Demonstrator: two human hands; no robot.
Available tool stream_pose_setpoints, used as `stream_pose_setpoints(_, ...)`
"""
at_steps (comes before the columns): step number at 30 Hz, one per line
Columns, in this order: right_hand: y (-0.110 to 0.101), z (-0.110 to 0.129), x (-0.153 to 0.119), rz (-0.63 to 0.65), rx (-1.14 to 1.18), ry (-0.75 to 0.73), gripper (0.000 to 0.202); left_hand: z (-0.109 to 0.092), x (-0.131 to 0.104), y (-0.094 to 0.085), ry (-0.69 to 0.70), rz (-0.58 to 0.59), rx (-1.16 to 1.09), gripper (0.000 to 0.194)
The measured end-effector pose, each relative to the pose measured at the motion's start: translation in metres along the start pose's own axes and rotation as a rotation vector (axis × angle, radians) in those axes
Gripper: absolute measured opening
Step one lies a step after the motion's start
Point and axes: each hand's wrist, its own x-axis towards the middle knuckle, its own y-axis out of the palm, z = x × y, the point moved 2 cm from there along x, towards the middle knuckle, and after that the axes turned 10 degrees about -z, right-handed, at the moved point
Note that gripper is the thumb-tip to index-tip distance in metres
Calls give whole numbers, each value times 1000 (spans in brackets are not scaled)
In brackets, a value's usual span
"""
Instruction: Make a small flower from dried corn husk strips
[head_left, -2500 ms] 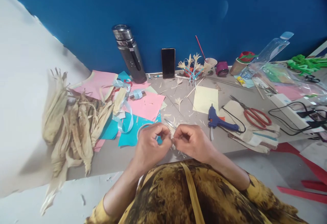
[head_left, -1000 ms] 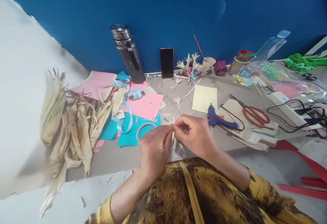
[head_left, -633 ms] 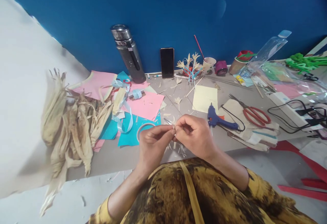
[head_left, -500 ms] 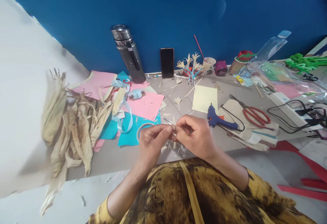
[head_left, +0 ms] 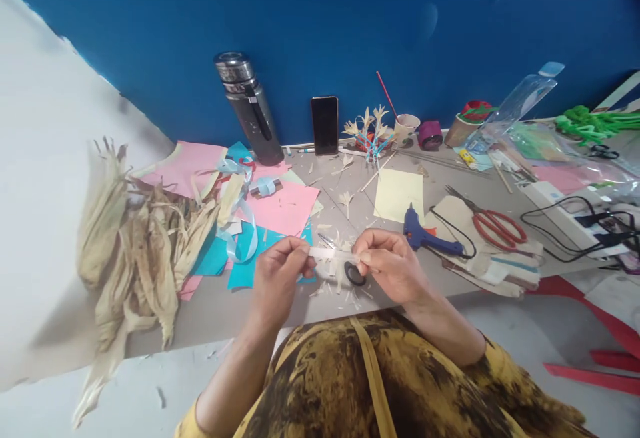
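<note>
Between my hands a pale, narrow strip (head_left: 334,255) is stretched level above the table; whether it is tape or corn husk I cannot tell. My left hand (head_left: 280,275) pinches its left end between thumb and fingers. At the other end my right hand (head_left: 393,266) is closed on it in the same way. Just below the strip lie scissors, with one black handle loop (head_left: 356,273) showing, among thin husk scraps (head_left: 339,285). A small cut husk flower (head_left: 346,201) rests on the table beyond my hands. Blue sheet (head_left: 242,271) lies beside my left hand.
Dried corn husks (head_left: 145,265) are heaped at left. A flask (head_left: 253,115), a phone (head_left: 325,126) and husk flowers (head_left: 371,133) stand at the back. A blue glue gun (head_left: 429,235), red-handled pliers (head_left: 500,225), a glove (head_left: 515,270) and a power strip (head_left: 550,205) are at right.
My hands have moved apart from close together, and the pale strip now spans them. The scissors' black handle has come into view. My left hand has shifted left over the white ring.
</note>
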Motion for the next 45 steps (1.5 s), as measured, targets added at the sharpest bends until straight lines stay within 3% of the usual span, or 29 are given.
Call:
stream_pose_setpoints(4, -8, -7, 4, 72, 223, 66, 11, -2, 6, -16, -31, -4, -248, 24)
stream_pose_setpoints(6, -12, -12, 5, 107, 284, 77, 12, -5, 4, -22, 5, 34, -233, 32)
stream_pose_setpoints(8, -15, -15, 5, 135, 314, 70, 14, -6, 0, -24, 64, 137, -35, 30)
stream_pose_setpoints(11, -16, -16, 4, 162, 311, 51, 16, -4, -6, -18, 188, 310, 346, 8)
stream_pose_setpoints(15, -15, -13, 1, 188, 253, 1, 18, -1, -11, -3, 246, 374, 497, 21)
stream_pose_setpoints(17, -16, -11, -1, 188, 202, -19, 19, -2, -11, 3, 207, 305, 422, 16)
stream_pose_setpoints(19, -18, -10, -4, 175, 122, -52, 19, -3, -12, 7, 132, 232, 276, 23)
stream_pose_setpoints(23, -19, -4, -11, 124, -152, -226, 9, -1, -16, 19, -122, 339, -59, 39)
stream_pose_setpoints(26, -15, 2, -15, 77, -413, -435, 10, 1, -20, 26, -259, 326, -244, 43)
stream_pose_setpoints(30, -8, 5, -19, 53, -634, -762, 15, 3, -22, 31, -280, 243, -347, 43)
stream_pose_setpoints(33, -6, 5, -20, 42, -721, -898, 15, 4, -22, 33, -286, 238, -381, 43)
stream_pose_setpoints(45, -11, 9, -24, 62, -847, -1002, 23, 4, -20, 41, -354, 219, -441, 43)
